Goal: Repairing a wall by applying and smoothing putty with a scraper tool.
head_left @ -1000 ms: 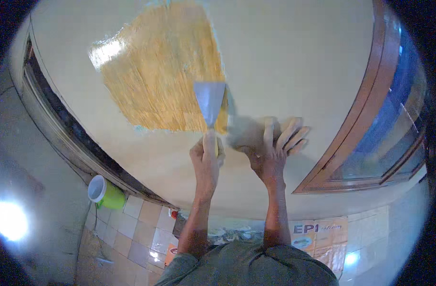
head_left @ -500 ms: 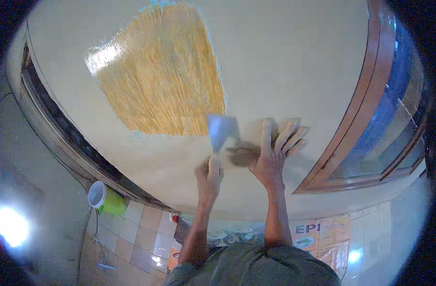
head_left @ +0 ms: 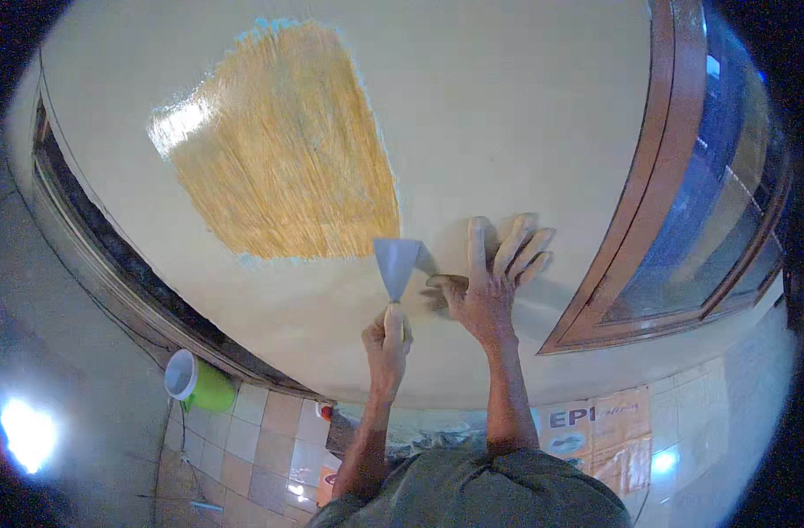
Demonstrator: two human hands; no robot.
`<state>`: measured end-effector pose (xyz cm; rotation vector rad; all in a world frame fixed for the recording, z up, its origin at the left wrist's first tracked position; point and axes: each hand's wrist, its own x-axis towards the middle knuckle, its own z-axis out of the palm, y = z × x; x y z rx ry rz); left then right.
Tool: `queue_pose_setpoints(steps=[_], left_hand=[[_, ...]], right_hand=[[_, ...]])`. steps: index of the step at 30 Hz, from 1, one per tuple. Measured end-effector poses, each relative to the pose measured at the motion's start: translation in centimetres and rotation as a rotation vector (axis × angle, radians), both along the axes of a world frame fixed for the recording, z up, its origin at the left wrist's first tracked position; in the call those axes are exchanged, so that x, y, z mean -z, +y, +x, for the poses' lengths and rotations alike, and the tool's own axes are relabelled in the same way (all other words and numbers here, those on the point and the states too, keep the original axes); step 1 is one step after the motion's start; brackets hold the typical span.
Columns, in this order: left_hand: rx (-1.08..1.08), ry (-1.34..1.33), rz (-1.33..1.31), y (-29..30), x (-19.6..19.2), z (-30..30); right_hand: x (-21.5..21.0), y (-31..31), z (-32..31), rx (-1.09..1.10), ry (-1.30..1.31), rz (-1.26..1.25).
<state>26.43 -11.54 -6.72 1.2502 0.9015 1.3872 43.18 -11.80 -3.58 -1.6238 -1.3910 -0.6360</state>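
Observation:
My left hand (head_left: pixel 386 345) grips the handle of a putty knife (head_left: pixel 397 264), its flat blade pointing up. The blade's top edge lies at the lower right corner of a glossy, streaky orange-brown patch (head_left: pixel 288 150) with pale blue edges on the cream wall (head_left: pixel 499 106). Whether the blade touches the wall is hard to tell. To the right of the knife, my right hand (head_left: pixel 488 295) rests against the wall with its fingers spread and nothing in it. The knife's handle is mostly hidden in my left fist.
A brown-framed window (head_left: pixel 661 220) stands at the right. Along the left runs a dark-edged frame (head_left: pixel 156 255). Below, a green bucket with a white rim (head_left: pixel 210 389) stands on the tiled floor (head_left: pixel 270 440). An orange printed sheet (head_left: pixel 617 440) lies lower right.
The putty knife and my left hand have moved down a little, and the blade, blurred before, is sharp. My right hand stays spread on the wall. The view has shifted slightly.

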Motion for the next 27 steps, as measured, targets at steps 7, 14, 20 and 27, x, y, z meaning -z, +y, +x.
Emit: queue_pose_setpoints(steps=[7,14,20,27], left_hand=[[-0.003,0.050,0.089,1.5,-4.4,0.4],[-0.012,0.002,0.108,1.9,-10.8,1.6],[-0.023,0.072,0.053,0.4,-0.2,0.8],[0.005,-0.005,0.047,-0.2,-0.5,1.0]], right_hand=[[-0.3,-0.2,-0.2,-0.063,0.066,0.008],[0.2,0.3,0.1,-0.040,0.005,0.058],[-0.1,-0.5,0.1,-0.062,0.066,-0.003],[-0.2,-0.2,-0.2,-0.053,0.065,0.057]])
